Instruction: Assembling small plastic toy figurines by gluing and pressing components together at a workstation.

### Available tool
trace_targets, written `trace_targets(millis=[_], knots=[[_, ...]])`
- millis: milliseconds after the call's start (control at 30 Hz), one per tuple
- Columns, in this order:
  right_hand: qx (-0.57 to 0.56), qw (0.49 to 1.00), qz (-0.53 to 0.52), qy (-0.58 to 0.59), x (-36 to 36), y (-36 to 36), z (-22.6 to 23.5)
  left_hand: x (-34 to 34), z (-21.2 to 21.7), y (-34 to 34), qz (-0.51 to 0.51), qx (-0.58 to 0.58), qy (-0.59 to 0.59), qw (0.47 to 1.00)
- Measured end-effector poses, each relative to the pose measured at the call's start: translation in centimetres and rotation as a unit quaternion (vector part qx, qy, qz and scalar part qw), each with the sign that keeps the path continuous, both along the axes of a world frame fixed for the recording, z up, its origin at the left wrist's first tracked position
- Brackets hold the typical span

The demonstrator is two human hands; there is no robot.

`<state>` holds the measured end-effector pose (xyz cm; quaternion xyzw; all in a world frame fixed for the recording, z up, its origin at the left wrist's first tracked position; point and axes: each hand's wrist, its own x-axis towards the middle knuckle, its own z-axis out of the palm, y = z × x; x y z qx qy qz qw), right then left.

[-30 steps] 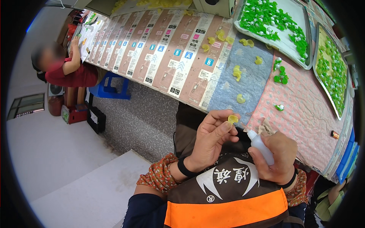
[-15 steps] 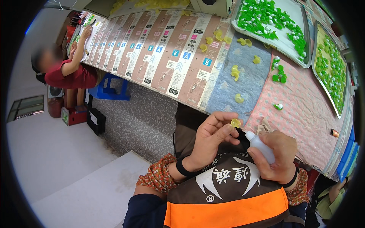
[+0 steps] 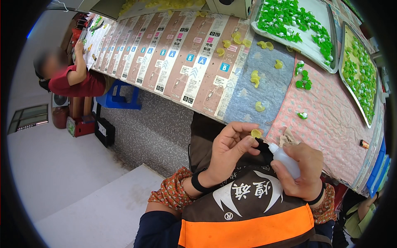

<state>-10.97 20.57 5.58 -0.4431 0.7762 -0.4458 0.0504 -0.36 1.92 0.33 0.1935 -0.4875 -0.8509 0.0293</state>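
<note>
Between the thumb and fingertips of my left hand (image 3: 223, 155) is a small yellow translucent plastic piece (image 3: 256, 133), its rounded hollow side showing. My right hand (image 3: 305, 171) is wrapped round a white squeeze bottle (image 3: 286, 161). The bottle tilts, its narrow tip pointing up and left toward the yellow piece, a small gap apart. Both hands are above my lap at the table's front edge. Similar yellow pieces (image 3: 255, 78) lie scattered on the blue cloth (image 3: 244, 99) beyond. A few green pieces with white balls (image 3: 303, 115) rest on the pink cloth (image 3: 331, 124).
At the far right stand a white tray (image 3: 318, 62) and a second metal-rimmed tray (image 3: 359, 105), both bearing many green pieces. A crumpled brown scrap (image 3: 288, 137) lies behind the bottle. A small dark cylinder (image 3: 364, 144) sits near the right edge. Another person (image 3: 78, 74) works at far left.
The yellow piece has turned slightly in my left fingers. The bottle's tip has shifted a little right, away from it. At far left, the other person's arm has moved.
</note>
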Motion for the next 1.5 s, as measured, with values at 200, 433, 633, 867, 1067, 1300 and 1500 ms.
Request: trace_targets(millis=[200,433,633,867,1067,1300,1500], knots=[[-0.077,0.959,-0.172,-0.212,-1.3,2.4,0.2,0.1,0.1,-0.2,-0.004,0.101,-0.025,0.995],[-0.132,0.917,-0.297,-0.231,-7.2,6.1,-1.3,-0.4,0.8,-0.1,-0.041,0.191,-0.05,0.979],[-0.043,0.927,-0.303,-0.218,-9.2,9.2,-3.1,-1.2,1.4,0.1,-0.076,0.21,-0.05,0.973],[0.022,0.918,-0.391,-0.063,-7.2,9.9,-1.4,-1.4,1.4,0.0,-0.074,0.214,-0.056,0.972],[0.06,0.954,-0.272,0.113,-3.6,4.2,1.5,-1.4,1.4,0.0,-0.086,0.206,-0.036,0.974],[0.227,0.95,-0.153,0.148,-4.1,-1.1,-1.5,-1.3,1.7,0.0,-0.096,0.194,-0.03,0.976],[0.261,0.943,-0.163,0.126,-4.0,0.1,-1.6,-0.7,1.1,-0.3,-0.087,0.208,-0.027,0.974]])
